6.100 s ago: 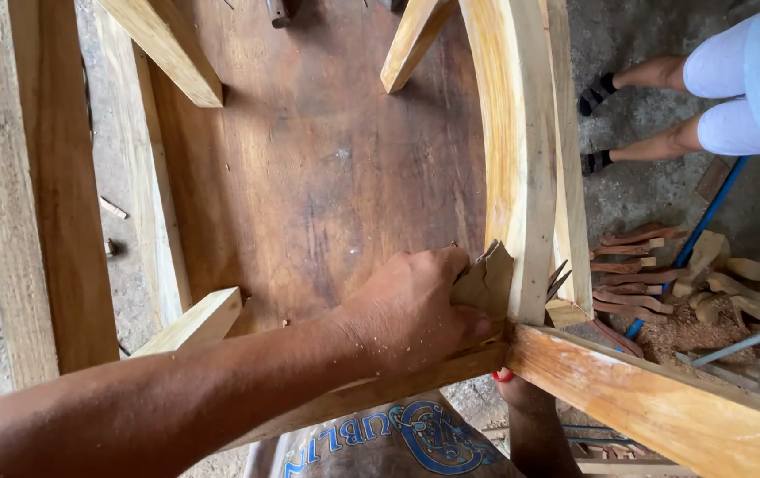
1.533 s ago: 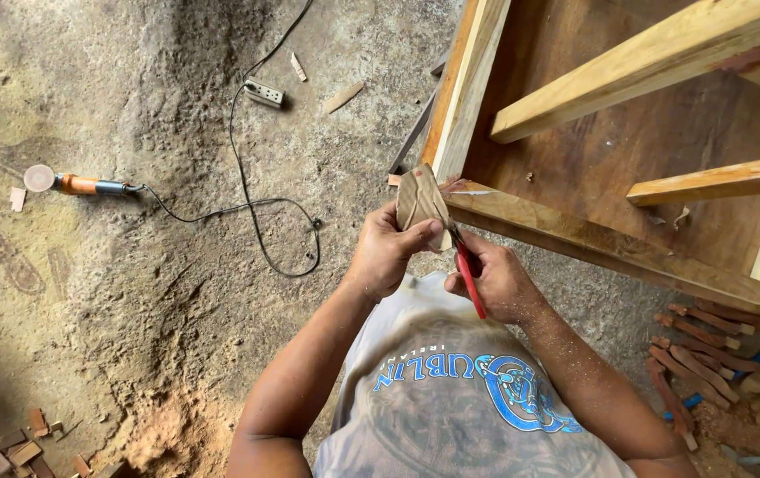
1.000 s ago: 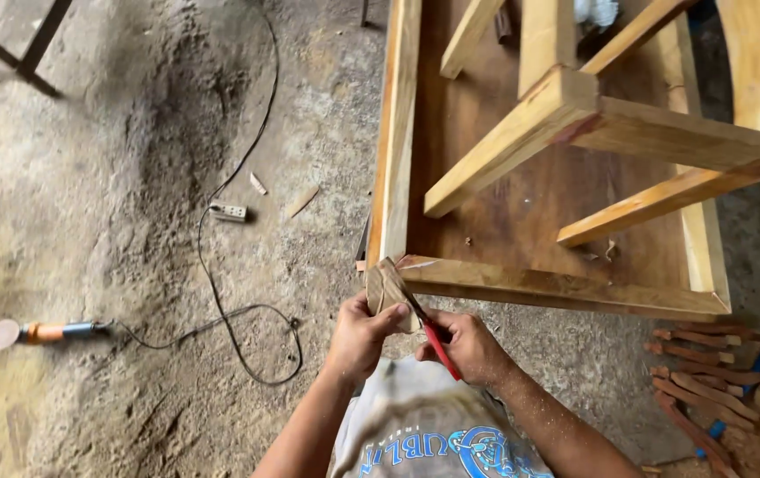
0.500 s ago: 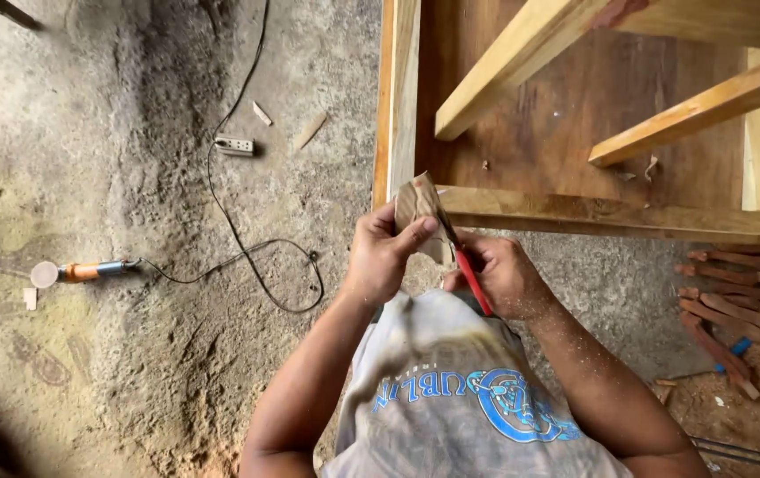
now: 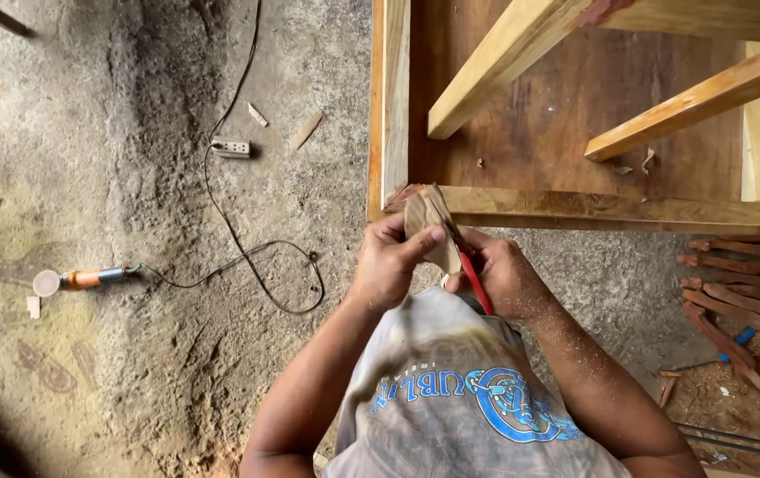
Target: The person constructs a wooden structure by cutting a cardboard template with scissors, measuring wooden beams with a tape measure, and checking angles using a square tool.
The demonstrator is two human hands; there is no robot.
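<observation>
My left hand grips a folded piece of brown sandpaper, thumb pressed on its face. My right hand is closed around a red-handled tool whose thin blade lies against the paper's right edge. Both hands are held in front of my chest, just below the near rail of an upturned wooden furniture frame. Sawdust coats my right forearm.
On the dirt floor lie an orange-handled power tool, its black cable, a white socket strip and small wood offcuts. A pile of reddish wood scraps sits at the right.
Six seconds ago my hand pressed the paper against the frame's corner. Since then both hands have come off the frame and hold paper and tool together; the view has shifted only slightly lately.
</observation>
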